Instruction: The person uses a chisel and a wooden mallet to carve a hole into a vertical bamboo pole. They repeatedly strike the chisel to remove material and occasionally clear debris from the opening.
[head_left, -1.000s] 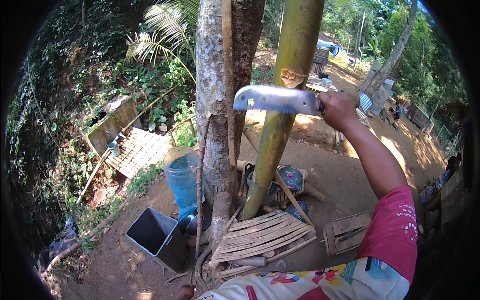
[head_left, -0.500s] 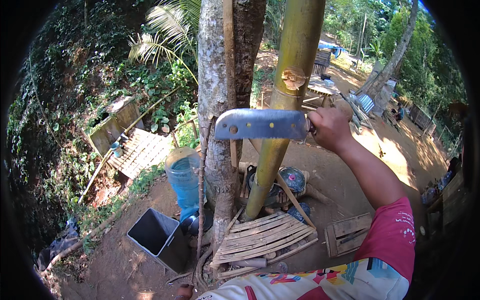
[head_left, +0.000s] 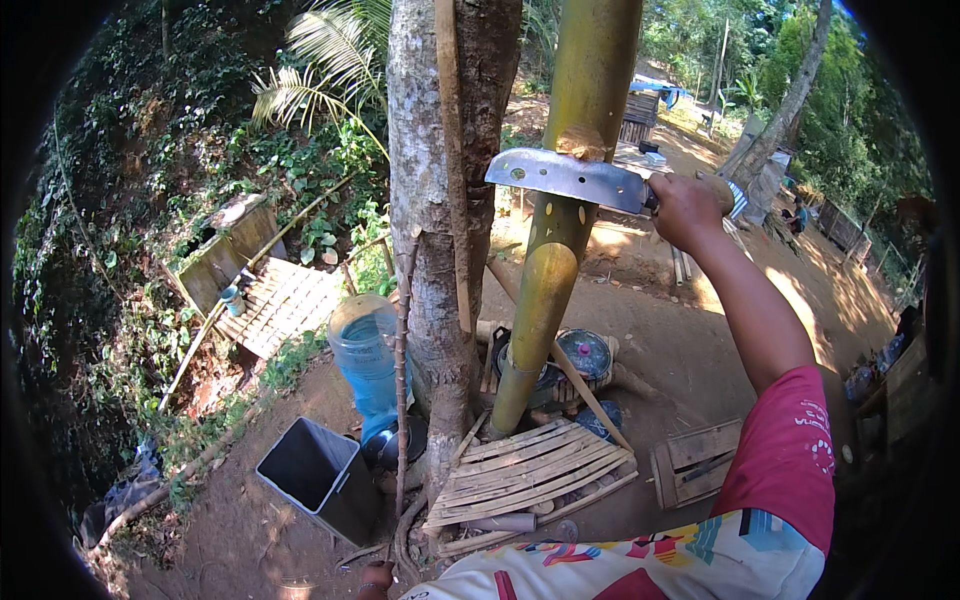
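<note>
My right hand (head_left: 690, 208) is wrapped round the handle of a machete (head_left: 570, 178) with a broad steel blade and several holes in it. The blade lies level across a thick, leaning yellow-green bamboo pole (head_left: 541, 292), just below a pale chopped patch (head_left: 582, 142). Whether the edge touches the pole I cannot tell. Beside the pole on the left stands a tree trunk (head_left: 425, 180) with a thin wooden strip along it. At the lower edge a small part of my left hand (head_left: 377, 574) shows beyond my shirt; its fingers are not clear.
A slatted bamboo rack (head_left: 535, 465) lies at the pole's foot, near a lidded pot (head_left: 583, 352). On the left are a dark square bin (head_left: 318, 480) and a clear blue container (head_left: 366, 350). A wooden panel (head_left: 697, 466) lies on the ground at right.
My right hand and the machete have moved up and to the right, the blade now just under the chopped patch. My left hand has risen slightly at the lower edge.
</note>
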